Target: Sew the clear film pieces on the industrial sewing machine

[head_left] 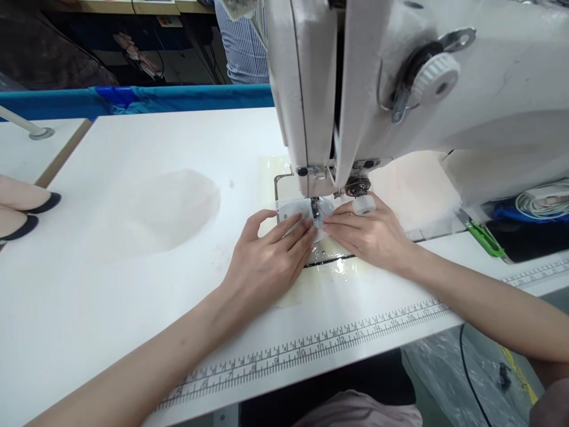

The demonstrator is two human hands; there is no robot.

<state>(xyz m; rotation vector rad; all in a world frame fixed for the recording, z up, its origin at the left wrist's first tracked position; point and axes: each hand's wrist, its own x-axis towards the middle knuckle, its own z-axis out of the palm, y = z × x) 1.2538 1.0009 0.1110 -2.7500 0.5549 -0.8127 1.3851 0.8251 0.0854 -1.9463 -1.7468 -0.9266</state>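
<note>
A small, thin, whitish piece of fabric (294, 209) lies under the presser foot (315, 207) of a white sewing machine (306, 89). My left hand (271, 255) rests flat on its left part, fingers stretched toward the foot and thumb held apart. On the other side of the foot, my right hand (368, 234) has its fingertips pressed together at the fabric's right edge, its thumb partly hidden behind a small white knob (363, 204). The needle tip is too small to make out.
Pale peach material (413, 184) lies beneath the machine arm. Green thread snips (486, 239) and a coiled cable (544, 201) are at the right. A printed ruler (302, 354) runs along the front edge. Beige pieces with black ends (20, 196) sit far left. A person in stripes (242, 44) is behind.
</note>
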